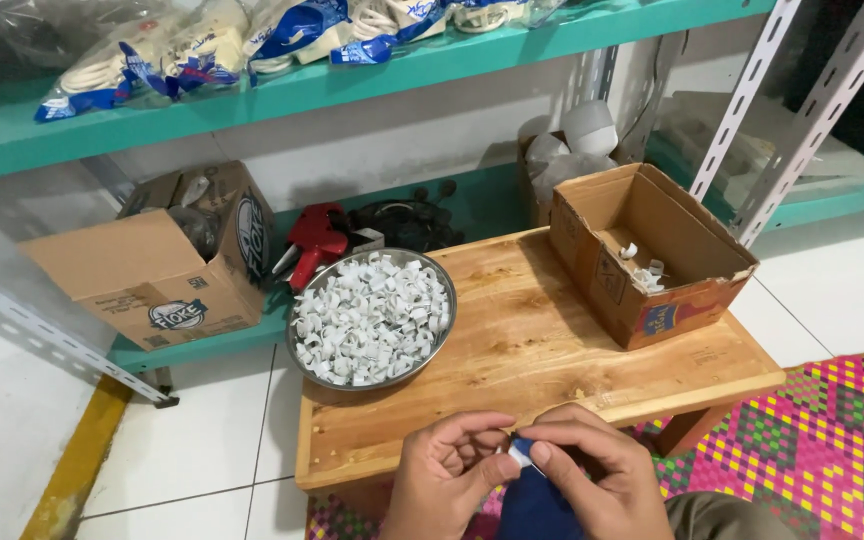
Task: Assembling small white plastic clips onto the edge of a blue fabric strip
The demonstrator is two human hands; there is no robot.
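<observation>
At the bottom centre of the frame, the left hand (449, 470) and the right hand (592, 470) meet over a small white clip (518, 455), pinched between the curled fingertips of both, right at the near edge of the counter (522, 350). Just under it sits something dark blue (532, 505), perhaps a pouch or bag; I cannot tell whether either hand grips it.

Judging by the heaps, little of the work is done. The round metal bowl (372, 318) at centre left of the frame is piled with the same white plastic clips (367, 310), small, curved and glossy, while the open cardboard box (647, 250) at centre right holds only a few loose white pieces (644, 270) on its bottom. Whether those few are finished ones I can only guess.

The counter is a low bench of varnished, knotty wood, warm orange. Beyond it, in the upper part of the frame, teal shelves (372, 80) on perforated pale steel posts carry crinkly plastic packets (192, 50), a worn carton (167, 260) and a red tool (314, 240). A woven mat (832, 430) in pink and yellow checks lies at lower right on white floor tiles.
</observation>
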